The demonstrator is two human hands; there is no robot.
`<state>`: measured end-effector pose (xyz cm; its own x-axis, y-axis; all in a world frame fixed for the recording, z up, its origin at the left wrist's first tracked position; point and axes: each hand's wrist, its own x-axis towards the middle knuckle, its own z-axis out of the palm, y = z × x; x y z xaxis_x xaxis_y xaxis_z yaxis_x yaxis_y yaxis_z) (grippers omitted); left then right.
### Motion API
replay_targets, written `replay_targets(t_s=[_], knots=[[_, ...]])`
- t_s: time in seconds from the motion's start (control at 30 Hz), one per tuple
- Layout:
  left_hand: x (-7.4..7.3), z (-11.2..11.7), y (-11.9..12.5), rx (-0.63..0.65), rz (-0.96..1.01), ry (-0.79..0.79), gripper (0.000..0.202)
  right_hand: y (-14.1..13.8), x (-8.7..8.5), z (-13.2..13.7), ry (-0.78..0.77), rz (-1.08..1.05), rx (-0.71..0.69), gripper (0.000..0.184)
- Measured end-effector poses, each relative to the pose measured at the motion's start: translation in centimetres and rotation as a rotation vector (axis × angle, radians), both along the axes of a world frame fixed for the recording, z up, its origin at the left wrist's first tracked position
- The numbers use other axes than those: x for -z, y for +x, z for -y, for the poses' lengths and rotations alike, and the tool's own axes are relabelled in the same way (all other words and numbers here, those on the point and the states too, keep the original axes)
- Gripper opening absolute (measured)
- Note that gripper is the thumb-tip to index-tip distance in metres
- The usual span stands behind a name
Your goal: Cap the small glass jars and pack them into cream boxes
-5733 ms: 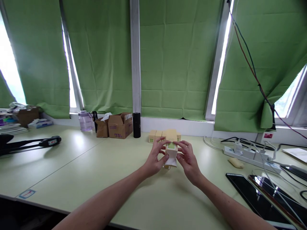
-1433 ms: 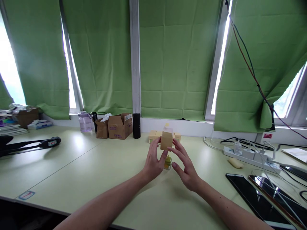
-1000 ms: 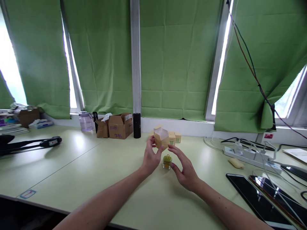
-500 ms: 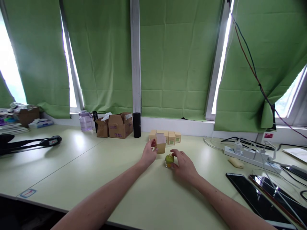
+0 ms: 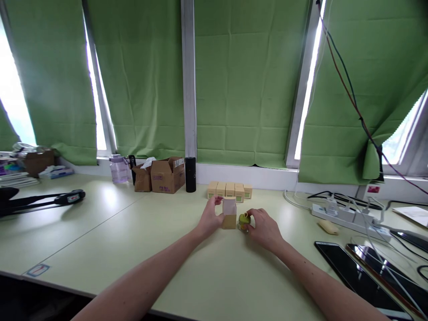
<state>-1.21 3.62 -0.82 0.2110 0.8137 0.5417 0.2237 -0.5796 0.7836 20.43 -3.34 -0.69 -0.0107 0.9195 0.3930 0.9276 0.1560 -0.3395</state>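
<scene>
A small cardboard box [image 5: 229,221] stands upright in front of me with its top flap raised and its pale inside showing. My left hand [image 5: 210,219] is at its left side, thumb against the near edge and fingers up by the flap. Just right of the box is a small glass jar [image 5: 244,219] with a green lid that has a loop on top. My right hand [image 5: 262,227] pinches the jar from the right between thumb and fingers; the jar is low at the tabletop, and part of it is covered by the fingers.
Several small closed cardboard boxes [image 5: 230,189] stand in a row behind. Farther left are a black cylinder [image 5: 190,174], a larger open carton [image 5: 167,175] and a purple bottle [image 5: 119,169]. A power strip [image 5: 349,220] with cables and a tablet [image 5: 359,276] lie to the right.
My left hand has brought the small box down and toward me onto the table, its flap now upright. My right hand has closed on the jar and shifted it slightly right.
</scene>
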Motion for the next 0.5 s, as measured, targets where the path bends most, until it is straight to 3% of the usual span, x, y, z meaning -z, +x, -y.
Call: replay_targets(t_s=[0.1,0.2,0.5], knots=[[-0.59,0.37,-0.09,-0.007,0.000,0.172,0.036,-0.07,-0.03,-0.08,-0.016,-0.023,0.010,0.024],[-0.71,0.38,-0.03,0.004,-0.053,0.238,0.018,0.05,0.10,-0.22,-0.014,-0.030,0.002,0.022],[-0.47,0.23,0.14,0.035,-0.010,0.015,0.026,0.20,0.96,-0.55,0.027,-0.107,-0.066,0.028]])
